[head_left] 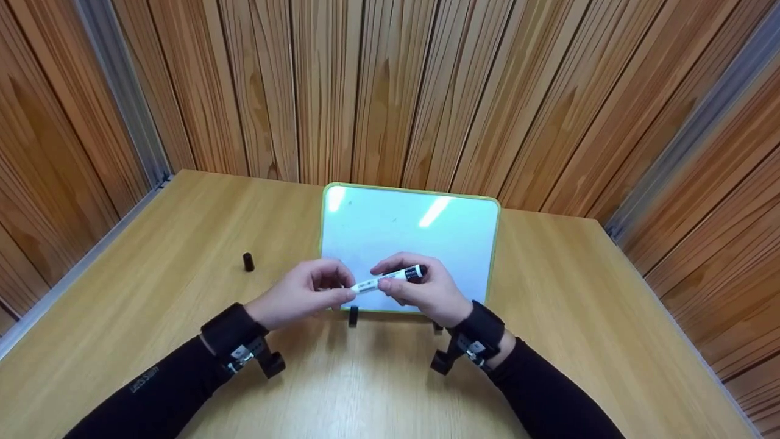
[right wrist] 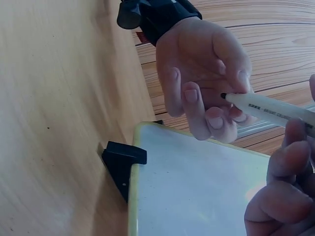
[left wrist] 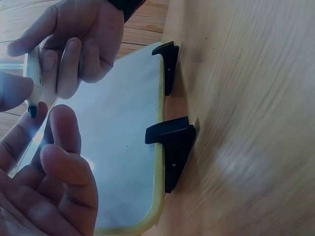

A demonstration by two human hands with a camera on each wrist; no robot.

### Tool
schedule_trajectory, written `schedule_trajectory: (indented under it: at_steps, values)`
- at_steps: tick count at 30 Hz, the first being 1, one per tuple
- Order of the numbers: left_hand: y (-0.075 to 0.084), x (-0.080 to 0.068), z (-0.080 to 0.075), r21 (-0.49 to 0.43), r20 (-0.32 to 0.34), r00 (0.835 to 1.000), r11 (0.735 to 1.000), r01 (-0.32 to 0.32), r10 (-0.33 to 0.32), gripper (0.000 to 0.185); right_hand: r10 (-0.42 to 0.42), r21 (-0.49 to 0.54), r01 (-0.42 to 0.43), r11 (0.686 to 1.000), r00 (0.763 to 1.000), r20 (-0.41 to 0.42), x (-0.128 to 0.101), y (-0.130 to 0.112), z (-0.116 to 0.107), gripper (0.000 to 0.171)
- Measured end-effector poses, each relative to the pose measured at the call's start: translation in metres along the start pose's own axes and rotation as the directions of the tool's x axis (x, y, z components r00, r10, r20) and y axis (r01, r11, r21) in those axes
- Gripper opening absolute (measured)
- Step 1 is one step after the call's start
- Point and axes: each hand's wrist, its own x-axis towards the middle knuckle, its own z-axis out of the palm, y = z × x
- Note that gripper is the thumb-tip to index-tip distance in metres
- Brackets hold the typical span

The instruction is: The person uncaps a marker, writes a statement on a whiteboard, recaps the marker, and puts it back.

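A white marker (head_left: 387, 279) with a black rear end is gripped in my right hand (head_left: 420, 291), held level just above the near edge of a small green-framed whiteboard (head_left: 408, 225). Its bare dark tip (left wrist: 33, 112) points left into my left hand (head_left: 301, 292). That hand's fingers (right wrist: 192, 105) hang loosely curled around the tip, and its thumb (left wrist: 12, 91) lies beside the barrel. In the right wrist view the marker (right wrist: 270, 110) and its tip show in front of the left palm. A black cap (head_left: 248, 261) stands on the table to the left.
The whiteboard (left wrist: 123, 147) leans on two black clip feet (left wrist: 172, 142) on a light wooden table (head_left: 609, 341). Wood-panelled walls (head_left: 390, 91) close in the table at the back and on both sides. One foot (right wrist: 120, 160) also shows in the right wrist view.
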Motion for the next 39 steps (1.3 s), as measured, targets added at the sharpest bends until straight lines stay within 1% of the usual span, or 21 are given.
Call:
schedule_trajectory:
  at_steps: [5, 9, 11, 14, 16, 17, 19, 21, 22, 23, 24, 25, 26, 28, 30, 32, 33, 35, 36, 37, 39]
  values:
    - [-0.004, 0.000, 0.004, 0.029, 0.009, 0.999, 0.999, -0.035, 0.035, 0.010, -0.007, -0.049, 0.008, 0.999, 1.000, 0.017, 0.000, 0.003, 0.003, 0.036]
    - [-0.005, 0.001, 0.002, 0.053, -0.002, 0.999, 0.998, -0.036, 0.036, 0.012, 0.001, -0.044, 0.000, 0.999, 1.000, 0.006, 0.000, 0.002, 0.002, 0.029]
    - [-0.004, 0.001, -0.001, 0.056, -0.032, 0.999, 0.998, -0.035, 0.037, 0.013, 0.003, -0.029, -0.003, 1.000, 1.000, -0.009, 0.000, 0.001, 0.000, 0.025]
    - [-0.002, 0.002, -0.006, 0.037, -0.128, 0.991, 0.999, -0.025, 0.029, 0.015, 0.011, -0.004, -0.011, 1.000, 0.999, -0.032, 0.000, 0.000, -0.004, 0.023]
    - [-0.002, 0.002, -0.009, 0.023, -0.224, 0.974, 0.999, -0.030, 0.034, 0.014, 0.025, 0.008, -0.024, 1.000, 0.999, -0.046, 0.000, -0.001, -0.006, 0.025]
    - [-0.002, 0.002, -0.009, 0.023, -0.279, 0.960, 0.999, -0.029, 0.035, 0.014, 0.033, 0.013, -0.033, 0.999, 0.998, -0.052, 0.000, -0.002, -0.007, 0.026]
    - [-0.003, 0.002, -0.011, 0.044, -0.386, 0.921, 0.998, -0.038, 0.052, 0.012, 0.043, 0.011, -0.042, 0.999, 0.997, -0.063, 0.000, -0.003, -0.010, 0.029]
    - [-0.006, 0.003, -0.011, 0.077, -0.475, 0.877, 0.996, -0.049, 0.080, 0.015, 0.046, 0.004, -0.046, 0.999, 0.996, -0.073, 0.001, -0.004, -0.012, 0.029]
    - [-0.008, 0.004, -0.011, 0.093, -0.506, 0.857, 0.994, -0.054, 0.094, 0.018, 0.045, 0.002, -0.045, 0.999, 0.996, -0.076, 0.001, -0.005, -0.013, 0.029]
    - [-0.010, 0.005, -0.011, 0.100, -0.526, 0.845, 0.994, -0.051, 0.096, 0.023, 0.040, -0.003, -0.040, 0.999, 0.996, -0.078, 0.001, -0.006, -0.014, 0.028]
    - [-0.012, 0.005, -0.011, 0.098, -0.534, 0.840, 0.994, -0.051, 0.096, 0.029, 0.035, -0.008, -0.036, 0.999, 0.996, -0.082, 0.001, -0.007, -0.015, 0.027]
    - [-0.013, 0.006, -0.011, 0.088, -0.531, 0.843, 0.995, -0.045, 0.085, 0.035, 0.031, -0.010, -0.032, 0.999, 0.996, -0.085, 0.001, -0.008, -0.016, 0.026]
    - [-0.015, 0.006, -0.011, 0.067, -0.518, 0.853, 0.997, -0.037, 0.066, 0.040, 0.027, -0.014, -0.028, 1.000, 0.996, -0.089, 0.001, -0.009, -0.017, 0.026]
    - [-0.018, 0.006, -0.009, 0.003, -0.471, 0.882, 1.000, 0.004, -0.002, 0.050, 0.023, -0.024, -0.025, 0.999, 0.995, -0.097, 0.001, -0.011, -0.019, 0.025]
    - [-0.022, 0.006, -0.007, -0.063, -0.405, 0.912, 0.997, 0.046, -0.068, 0.054, 0.021, -0.034, -0.025, 0.999, 0.994, -0.108, 0.001, -0.013, -0.021, 0.025]
    - [-0.026, 0.007, -0.004, -0.139, -0.331, 0.936, 0.988, 0.075, -0.117, 0.055, 0.019, -0.040, -0.024, 0.999, 0.993, -0.120, 0.001, -0.015, -0.023, 0.025]
    - [-0.027, 0.007, -0.003, -0.169, -0.298, 0.945, 0.982, 0.086, -0.134, 0.056, 0.016, -0.043, -0.022, 0.999, 0.992, -0.126, 0.001, -0.015, -0.024, 0.025]
    - [-0.029, 0.009, 0.000, -0.213, -0.257, 0.954, 0.972, 0.099, -0.153, 0.055, 0.009, -0.044, -0.015, 0.999, 0.990, -0.141, 0.000, -0.017, -0.027, 0.025]
    - [-0.030, 0.010, 0.001, -0.229, -0.248, 0.954, 0.967, 0.111, -0.169, 0.054, 0.006, -0.047, -0.013, 0.999, 0.989, -0.149, 0.000, -0.018, -0.028, 0.024]
    - [-0.030, 0.011, 0.001, -0.242, -0.245, 0.953, 0.963, 0.120, -0.180, 0.054, 0.003, -0.052, -0.011, 0.999, 0.988, -0.156, 0.000, -0.019, -0.029, 0.024]
    - [-0.031, 0.012, 0.002, -0.249, -0.266, 0.940, 0.957, 0.147, -0.213, 0.053, -0.001, -0.063, -0.010, 0.998, 0.985, -0.170, 0.001, -0.021, -0.032, 0.023]
